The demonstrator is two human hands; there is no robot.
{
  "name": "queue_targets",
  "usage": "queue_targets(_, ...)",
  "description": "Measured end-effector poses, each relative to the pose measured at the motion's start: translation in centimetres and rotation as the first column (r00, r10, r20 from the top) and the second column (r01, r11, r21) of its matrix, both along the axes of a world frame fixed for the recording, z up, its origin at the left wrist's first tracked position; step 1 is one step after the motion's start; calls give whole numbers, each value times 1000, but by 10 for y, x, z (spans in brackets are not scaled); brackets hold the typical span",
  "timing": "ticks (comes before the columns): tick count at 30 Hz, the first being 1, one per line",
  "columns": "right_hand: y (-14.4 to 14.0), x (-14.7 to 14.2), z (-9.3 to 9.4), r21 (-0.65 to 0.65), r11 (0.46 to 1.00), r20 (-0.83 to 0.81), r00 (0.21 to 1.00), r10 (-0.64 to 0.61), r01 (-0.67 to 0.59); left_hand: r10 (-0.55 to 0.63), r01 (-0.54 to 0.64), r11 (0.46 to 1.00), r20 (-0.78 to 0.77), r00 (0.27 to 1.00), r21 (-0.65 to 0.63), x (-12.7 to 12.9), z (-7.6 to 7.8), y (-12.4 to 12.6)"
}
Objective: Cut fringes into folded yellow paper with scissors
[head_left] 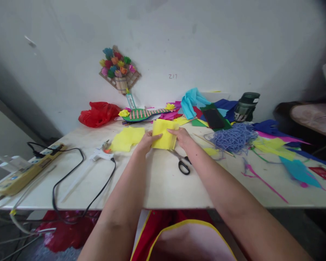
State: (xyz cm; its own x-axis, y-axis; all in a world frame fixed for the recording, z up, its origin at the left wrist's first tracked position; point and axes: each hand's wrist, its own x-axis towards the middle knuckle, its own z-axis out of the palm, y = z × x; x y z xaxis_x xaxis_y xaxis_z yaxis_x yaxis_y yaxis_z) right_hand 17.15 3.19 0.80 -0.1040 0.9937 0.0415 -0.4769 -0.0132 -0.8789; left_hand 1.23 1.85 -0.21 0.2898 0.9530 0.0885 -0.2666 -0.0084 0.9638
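Between my two hands is a yellow paper square (pixel 163 132), held a little above the table. My left hand (pixel 147 141) pinches its lower left side, thumb on top. At the right edge my right hand (pixel 180 136) grips it, also with the thumb over the front. More yellow paper sheets (pixel 126 139) lie flat to the left of my left hand. Partly under my right forearm rest scissors (pixel 183 165) with black handles, their blades pointing toward the yellow square. Whether the square is one sheet or a stack, I cannot tell.
A white glue gun (pixel 101 156) with a trailing black cord lies left, beside a power strip (pixel 29 170). Tangled purple string (pixel 232 138), a dark jar (pixel 247 107) and coloured paper scraps (pixel 299 168) occupy the right. A red plastic bag (pixel 99 114) sits at the back.
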Motion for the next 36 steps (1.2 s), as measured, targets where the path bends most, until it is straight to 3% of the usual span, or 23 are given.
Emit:
queue_targets(11,10,2,-1,-23,992,-204,970,-129,127,124,-112,991,187,975,-70,15,-3,0)
queue_targets(19,7,-1,3,-74,982,-242,953,-185,172,249,-179,962,392,886,-208,26,-2,1)
queue_targets(25,6,-4,4,-76,977,-239,948,-211,198,235,-146,967,509,828,-209,41,-2,-1)
queue_targets(31,5,-4,3,-69,974,-238,944,-228,218,480,-288,862,491,726,-418,41,-3,7)
queue_targets(33,4,-5,3,-65,974,-238,945,-225,215,513,-300,841,488,706,-451,40,-3,8)
queue_targets(36,4,-6,4,-68,973,-236,944,-229,219,497,-280,852,517,697,-442,41,-2,7)
